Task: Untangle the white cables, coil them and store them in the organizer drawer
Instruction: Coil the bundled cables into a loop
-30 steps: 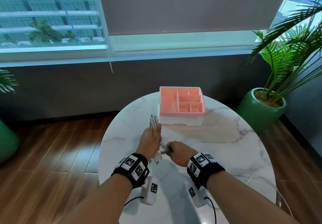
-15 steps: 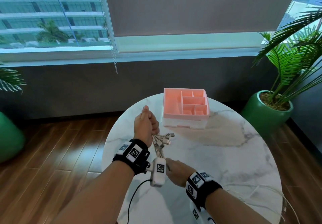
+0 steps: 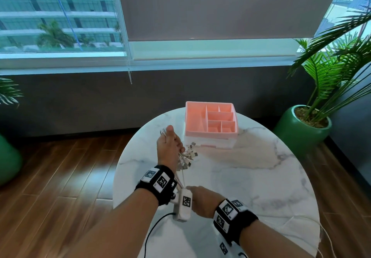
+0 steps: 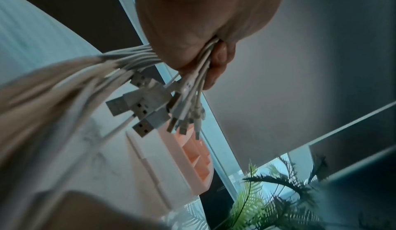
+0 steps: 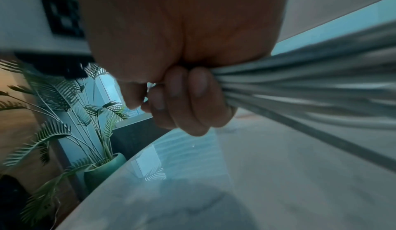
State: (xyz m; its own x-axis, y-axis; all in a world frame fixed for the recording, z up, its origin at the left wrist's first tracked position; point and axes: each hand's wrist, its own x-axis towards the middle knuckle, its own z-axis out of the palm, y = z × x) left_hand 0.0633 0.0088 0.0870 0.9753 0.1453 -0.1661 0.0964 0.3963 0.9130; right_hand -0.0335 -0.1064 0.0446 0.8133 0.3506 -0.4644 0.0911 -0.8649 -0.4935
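Note:
A bundle of white cables [image 3: 185,158] runs between my two hands above the round marble table [image 3: 251,173]. My left hand [image 3: 170,147] is raised near the organizer and grips the bundle; in the left wrist view its fingers curl round the cables [image 4: 193,88], and several USB plugs [image 4: 137,108] hang below the fist. Lower and nearer to me, my right hand [image 3: 200,199] grips the other part of the bundle; the right wrist view shows its fingers [image 5: 186,98] closed round the strands [image 5: 310,88]. The pink organizer [image 3: 210,123] stands at the table's far side, its white drawer [image 3: 210,144] closed.
A potted palm in a green pot [image 3: 301,129] stands right of the table, and another green pot [image 3: 8,159] sits at far left. Loose white cable [image 3: 313,221] trails over the table's right edge. The floor is wood. A window and a dark wall lie behind.
My left hand has risen and moved away from me toward the organizer with the plug ends. My right hand has drawn back toward me, so the bundle is stretched out between them.

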